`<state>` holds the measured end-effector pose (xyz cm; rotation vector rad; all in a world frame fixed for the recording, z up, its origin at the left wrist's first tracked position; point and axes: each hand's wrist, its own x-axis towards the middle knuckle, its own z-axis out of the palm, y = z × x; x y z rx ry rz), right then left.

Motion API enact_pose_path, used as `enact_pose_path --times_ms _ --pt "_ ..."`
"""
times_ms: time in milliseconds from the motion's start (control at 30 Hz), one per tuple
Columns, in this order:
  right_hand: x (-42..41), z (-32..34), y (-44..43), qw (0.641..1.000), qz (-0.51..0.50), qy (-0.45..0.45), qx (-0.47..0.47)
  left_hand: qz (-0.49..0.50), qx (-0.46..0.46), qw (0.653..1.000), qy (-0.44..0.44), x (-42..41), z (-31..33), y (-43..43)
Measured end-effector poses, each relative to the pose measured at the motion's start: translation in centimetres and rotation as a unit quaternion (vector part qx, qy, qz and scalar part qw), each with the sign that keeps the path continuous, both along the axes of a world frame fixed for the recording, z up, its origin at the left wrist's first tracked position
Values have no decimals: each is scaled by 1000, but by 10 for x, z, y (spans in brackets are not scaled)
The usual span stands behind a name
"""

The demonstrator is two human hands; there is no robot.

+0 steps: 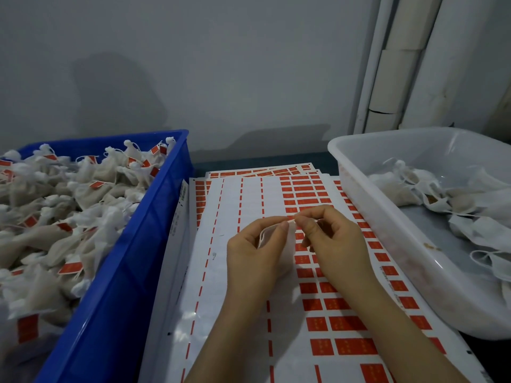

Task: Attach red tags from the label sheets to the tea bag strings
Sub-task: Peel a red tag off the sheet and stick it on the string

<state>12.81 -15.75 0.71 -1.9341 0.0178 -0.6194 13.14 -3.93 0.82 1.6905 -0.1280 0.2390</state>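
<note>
A stack of white label sheets [243, 205] lies between two bins; its right part carries rows of red tags [345, 323] and its left columns are peeled bare. Over the sheet my left hand [254, 252] holds a white tea bag [272, 236] in its curled fingers. My right hand [329, 239] pinches the bag's white string [291, 221] between thumb and forefinger, just right of my left thumb. The two hands almost touch at the fingertips. I cannot tell whether a tag is on the string.
A blue crate [154, 217] on the left is heaped with tea bags that carry red tags. A translucent white tub [367, 194] on the right holds untagged tea bags. A grey wall stands close behind, with white pipes [387, 78] at the right.
</note>
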Motion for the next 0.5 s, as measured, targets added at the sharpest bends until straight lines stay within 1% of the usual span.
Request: enact_pose_path --times_ms 133,267,400,500 --pt "0 0 0 1000 3 -9 7 -28 20 999 2 -2 3 -1" --pt "0 -1 1 1000 -7 -9 -2 4 -11 1000 6 -1 0 1" --pt "0 1 -1 999 -44 -7 20 4 -13 1000 -10 -1 0 1" --pt "-1 5 -5 996 -75 -10 44 3 -8 1000 -4 -2 -1 1"
